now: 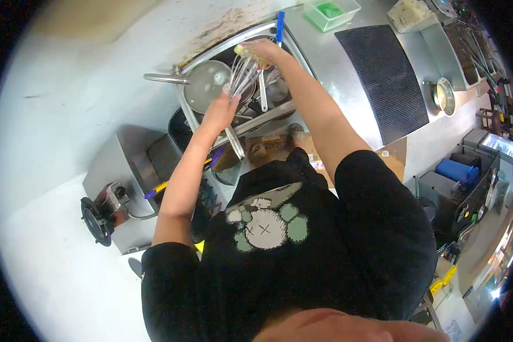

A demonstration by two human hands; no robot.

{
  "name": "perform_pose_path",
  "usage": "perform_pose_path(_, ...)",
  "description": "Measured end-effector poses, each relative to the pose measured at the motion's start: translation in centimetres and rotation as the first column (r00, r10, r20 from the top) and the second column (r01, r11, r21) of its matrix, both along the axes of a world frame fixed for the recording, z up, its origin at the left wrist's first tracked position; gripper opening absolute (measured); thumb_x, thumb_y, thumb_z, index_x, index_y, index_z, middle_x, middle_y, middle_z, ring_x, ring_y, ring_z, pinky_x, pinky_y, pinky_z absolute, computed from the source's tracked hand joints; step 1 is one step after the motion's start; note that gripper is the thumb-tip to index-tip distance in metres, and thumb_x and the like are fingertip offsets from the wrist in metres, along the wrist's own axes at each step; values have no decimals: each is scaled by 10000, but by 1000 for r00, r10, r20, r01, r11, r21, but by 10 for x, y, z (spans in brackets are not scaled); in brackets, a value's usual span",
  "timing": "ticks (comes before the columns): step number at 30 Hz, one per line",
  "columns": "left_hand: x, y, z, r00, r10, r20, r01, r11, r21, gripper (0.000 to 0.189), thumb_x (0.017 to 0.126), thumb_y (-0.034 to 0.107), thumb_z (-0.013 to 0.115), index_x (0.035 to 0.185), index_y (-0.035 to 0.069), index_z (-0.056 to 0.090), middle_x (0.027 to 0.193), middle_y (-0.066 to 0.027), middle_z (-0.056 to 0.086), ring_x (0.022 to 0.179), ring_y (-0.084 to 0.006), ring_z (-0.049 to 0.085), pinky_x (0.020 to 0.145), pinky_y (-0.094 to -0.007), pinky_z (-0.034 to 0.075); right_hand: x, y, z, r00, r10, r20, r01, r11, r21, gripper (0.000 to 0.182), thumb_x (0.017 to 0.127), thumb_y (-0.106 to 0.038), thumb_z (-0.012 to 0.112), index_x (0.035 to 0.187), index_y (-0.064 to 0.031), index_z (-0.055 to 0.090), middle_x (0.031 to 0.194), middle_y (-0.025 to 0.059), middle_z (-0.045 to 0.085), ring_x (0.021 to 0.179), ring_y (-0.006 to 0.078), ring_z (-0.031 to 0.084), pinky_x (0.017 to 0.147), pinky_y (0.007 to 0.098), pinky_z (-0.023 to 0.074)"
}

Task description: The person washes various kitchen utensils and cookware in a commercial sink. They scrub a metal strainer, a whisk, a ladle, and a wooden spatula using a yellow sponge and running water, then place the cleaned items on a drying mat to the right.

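A wire whisk (244, 77) is held over a sink (256, 122) full of dishes. My left hand (222, 112) grips the whisk where the wires meet the metal handle, which points back towards me. My right hand (260, 50) is at the far, looped end of the whisk, with a yellow sponge-like piece (240, 49) at its fingers. Beside the whisk on the left sits a round pan or bowl (205, 87) of cloudy water. A white-handled utensil (263, 92) and other metal ware lie in the sink on the right.
A metal faucet (164, 78) stands left of the sink. A blue handle (280, 26) rises at its back corner. Right of it, the steel counter (325, 64) bears a black ribbed mat (382, 81), a green-tinted plastic tub (331, 15) and, at its edge, a metal bowl (444, 97).
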State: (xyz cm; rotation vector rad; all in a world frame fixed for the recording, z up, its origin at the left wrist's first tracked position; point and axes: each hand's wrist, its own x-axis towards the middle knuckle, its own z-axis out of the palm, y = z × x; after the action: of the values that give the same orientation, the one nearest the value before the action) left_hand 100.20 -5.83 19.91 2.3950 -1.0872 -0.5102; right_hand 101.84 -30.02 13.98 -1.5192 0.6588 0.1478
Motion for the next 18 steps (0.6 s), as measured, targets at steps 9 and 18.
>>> perform_pose_path(9,7,-34,-39,886,230,-404,-317,934,-163,409,924,354,360,854,-28,490,621,-206,526,581,-363,534,581,-455,444,-1,122,-11,564,-721,402,719,668,191,340,881,-287,525,893,51,565,723,113,594,650,239,564,601,330,437)
perform_pose_path(18,-6,-53,-49,190,208,-960,-577,815,62,651,868,636,213,1107,95,485,860,-105,594,633,-244,555,530,-385,434,-6,72,-32,553,-778,298,638,625,450,290,820,-257,610,812,30,570,782,141,564,633,243,557,618,346,483)
